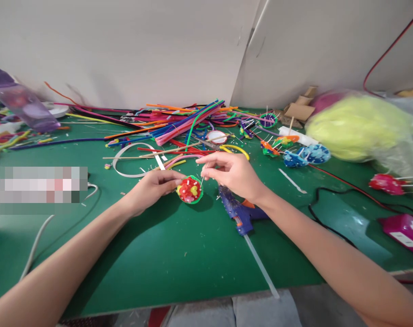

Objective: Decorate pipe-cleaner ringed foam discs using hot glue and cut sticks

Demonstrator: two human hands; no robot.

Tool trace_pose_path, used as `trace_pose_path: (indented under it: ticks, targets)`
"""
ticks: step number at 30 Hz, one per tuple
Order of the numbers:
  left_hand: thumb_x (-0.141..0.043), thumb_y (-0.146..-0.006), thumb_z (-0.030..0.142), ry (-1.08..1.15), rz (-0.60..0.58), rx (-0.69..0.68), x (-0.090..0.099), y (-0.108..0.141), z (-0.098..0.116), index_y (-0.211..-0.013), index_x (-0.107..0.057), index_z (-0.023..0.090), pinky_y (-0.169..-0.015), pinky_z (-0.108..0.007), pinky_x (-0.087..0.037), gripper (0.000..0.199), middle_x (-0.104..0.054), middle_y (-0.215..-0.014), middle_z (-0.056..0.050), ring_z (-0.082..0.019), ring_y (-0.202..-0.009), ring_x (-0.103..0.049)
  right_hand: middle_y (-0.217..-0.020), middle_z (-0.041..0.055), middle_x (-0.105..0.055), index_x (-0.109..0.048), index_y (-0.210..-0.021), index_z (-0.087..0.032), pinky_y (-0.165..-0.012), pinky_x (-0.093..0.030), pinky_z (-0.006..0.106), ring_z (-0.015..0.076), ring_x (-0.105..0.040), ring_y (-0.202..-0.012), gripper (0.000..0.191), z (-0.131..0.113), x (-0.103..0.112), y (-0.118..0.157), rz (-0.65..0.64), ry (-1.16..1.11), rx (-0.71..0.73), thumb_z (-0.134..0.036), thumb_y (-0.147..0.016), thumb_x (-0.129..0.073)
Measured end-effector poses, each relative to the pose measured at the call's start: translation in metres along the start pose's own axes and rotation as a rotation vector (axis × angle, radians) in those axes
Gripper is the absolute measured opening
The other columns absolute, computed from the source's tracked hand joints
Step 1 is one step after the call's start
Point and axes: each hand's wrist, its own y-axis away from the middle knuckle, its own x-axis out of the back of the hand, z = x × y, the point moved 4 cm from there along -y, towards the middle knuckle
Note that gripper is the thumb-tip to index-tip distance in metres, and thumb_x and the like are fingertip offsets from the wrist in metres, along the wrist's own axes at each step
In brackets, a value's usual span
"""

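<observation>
Near the middle of the view, my left hand pinches the left edge of a small round piece, red and yellow with white dots and a green rim. Just right of it, my right hand holds a thin white stick between thumb and finger, its lower end at the green rim. Partly under my right wrist lies a blue glue gun with a clear glue stick coming out toward the table's front edge.
Behind my hands lie colourful pipe cleaners, a white ring strip and a small round dish. Dotted blue pieces, a yellow bag, black cable and a magenta box are right. A purple bottle stands left.
</observation>
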Motion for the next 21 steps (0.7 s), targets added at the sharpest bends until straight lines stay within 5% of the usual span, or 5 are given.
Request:
trace_pose_path:
  ticks: [13, 16, 21]
  targets:
    - [-0.063, -0.081, 0.041, -0.037, -0.006, 0.018, 0.001, 0.001, 0.001, -0.091, -0.072, 0.014, -0.053, -0.022, -0.033, 0.03, -0.065, -0.07, -0.002, -0.01, -0.057, -0.046, -0.074, 0.0025, -0.069, -0.068, -0.092, -0.019, -0.047, -0.046, 0.027, 0.0133, -0.062, -0.06, 0.015, 0.003, 0.029, -0.003, 0.394, -0.053, 0.033, -0.023, -0.078, -0.067]
    - [-0.061, -0.082, 0.041, -0.079, -0.02, 0.016, 0.002, 0.0, -0.003, -0.094, -0.072, 0.015, -0.057, -0.023, -0.038, 0.03, -0.069, -0.081, -0.004, -0.012, -0.064, -0.052, -0.073, 0.0025, -0.071, -0.069, -0.081, -0.019, -0.057, -0.051, 0.03, 0.0146, -0.063, -0.062, 0.005, 0.007, 0.031, -0.011, 0.38, 0.155, 0.068, -0.021, -0.076, -0.068]
    - [-0.059, -0.084, 0.037, -0.091, -0.041, 0.015, 0.002, 0.0, -0.005, -0.095, -0.072, 0.015, -0.061, -0.023, -0.041, 0.028, -0.071, -0.088, -0.006, -0.014, -0.071, -0.056, -0.074, 0.0016, -0.073, -0.072, -0.079, -0.019, -0.064, -0.05, 0.031, 0.0147, -0.063, -0.063, 0.008, 0.02, 0.017, -0.037, 0.162, 0.464, 0.176, -0.017, -0.08, -0.064]
